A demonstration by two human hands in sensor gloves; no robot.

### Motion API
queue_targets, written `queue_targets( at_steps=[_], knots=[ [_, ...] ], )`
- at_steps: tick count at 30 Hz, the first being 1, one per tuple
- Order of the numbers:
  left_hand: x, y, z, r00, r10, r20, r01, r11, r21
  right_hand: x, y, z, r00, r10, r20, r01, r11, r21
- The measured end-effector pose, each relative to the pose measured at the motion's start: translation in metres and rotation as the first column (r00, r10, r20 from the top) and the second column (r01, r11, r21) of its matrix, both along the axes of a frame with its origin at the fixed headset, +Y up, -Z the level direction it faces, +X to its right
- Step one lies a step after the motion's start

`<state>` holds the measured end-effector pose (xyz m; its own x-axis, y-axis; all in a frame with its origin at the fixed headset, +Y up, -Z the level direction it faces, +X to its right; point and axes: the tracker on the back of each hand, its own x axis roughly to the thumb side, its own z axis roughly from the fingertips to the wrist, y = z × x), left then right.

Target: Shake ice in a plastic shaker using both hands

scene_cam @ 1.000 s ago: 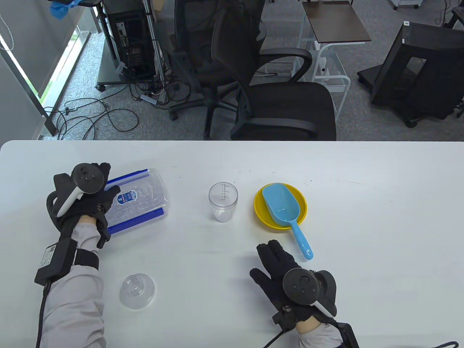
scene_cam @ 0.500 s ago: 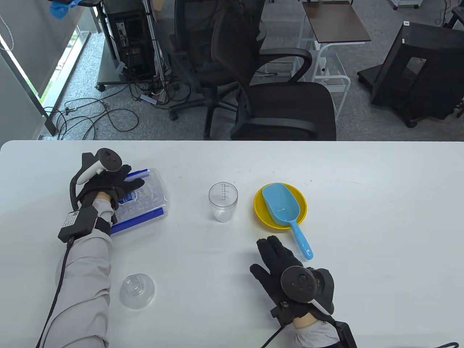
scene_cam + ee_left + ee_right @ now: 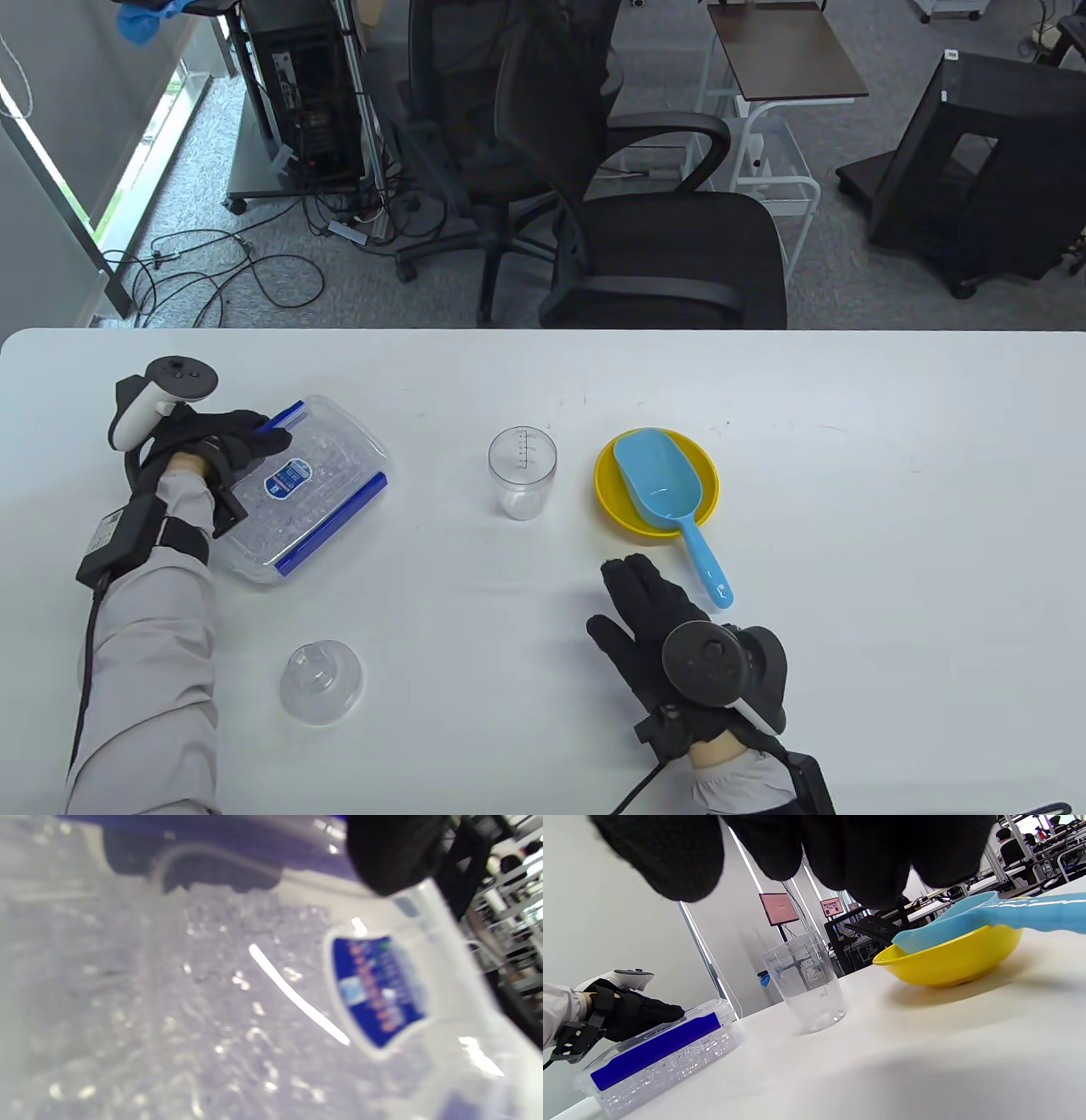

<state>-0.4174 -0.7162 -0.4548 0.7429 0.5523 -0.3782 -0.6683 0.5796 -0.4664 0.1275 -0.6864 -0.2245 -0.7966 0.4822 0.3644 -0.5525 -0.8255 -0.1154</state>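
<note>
Left hand (image 3: 212, 446) grips far edge of lidded ice box (image 3: 305, 488); right hand (image 3: 670, 632) flat on table (image 3: 848, 594), fingers straight, holding nothing

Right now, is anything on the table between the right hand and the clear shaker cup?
Nothing visible. The right hand lies flat near the front edge, and the stretch of white table up to the shaker cup is bare. The blue scoop in the yellow bowl sits off to the right of that path.
</note>
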Motion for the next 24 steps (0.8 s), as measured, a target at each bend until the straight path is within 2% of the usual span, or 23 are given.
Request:
queue_targets(
  at_steps=[2, 5, 8, 10, 13, 17, 20, 24],
  knots=[
    [0.000, 0.009, 0.006, 0.999, 0.033, 0.013, -0.033, 0.999, 0.018, 0.000, 0.000, 0.000, 1.000, 0.000, -0.005, 0.000, 1.000, 0.000],
    [0.004, 0.020, 0.017, 0.999, -0.001, 0.049, -0.002, 0.997, 0.071, -0.002, -0.001, 0.000, 1.000, 0.011, -0.025, -0.011, 1.000, -0.010],
    [0.004, 0.023, 0.029, 0.999, 0.029, 0.043, -0.033, 0.993, 0.115, -0.003, -0.001, 0.001, 0.999, 0.018, -0.037, -0.018, 1.000, -0.010],
    [0.002, 0.021, 0.040, 0.996, 0.088, -0.003, -0.086, 0.981, 0.176, -0.003, -0.001, 0.001, 0.999, 0.017, -0.043, -0.018, 1.000, -0.009],
    [0.001, 0.022, 0.053, 0.994, 0.088, -0.069, -0.067, 0.963, 0.261, -0.002, -0.001, 0.001, 0.999, 0.014, -0.046, -0.014, 1.000, -0.010],
    [0.002, 0.028, 0.066, 0.983, 0.107, -0.149, -0.056, 0.949, 0.311, 0.000, -0.002, 0.001, 0.999, 0.005, -0.040, -0.006, 1.000, -0.012],
    [0.001, 0.039, 0.074, 0.969, 0.164, -0.182, -0.092, 0.932, 0.350, 0.002, -0.001, 0.001, 0.999, -0.006, -0.032, 0.006, 1.000, -0.011],
    [0.004, 0.071, 0.089, 0.945, 0.256, -0.206, -0.159, 0.904, 0.397, 0.006, -0.001, 0.001, 0.999, -0.031, -0.020, 0.031, 0.999, -0.018]
  ],
)
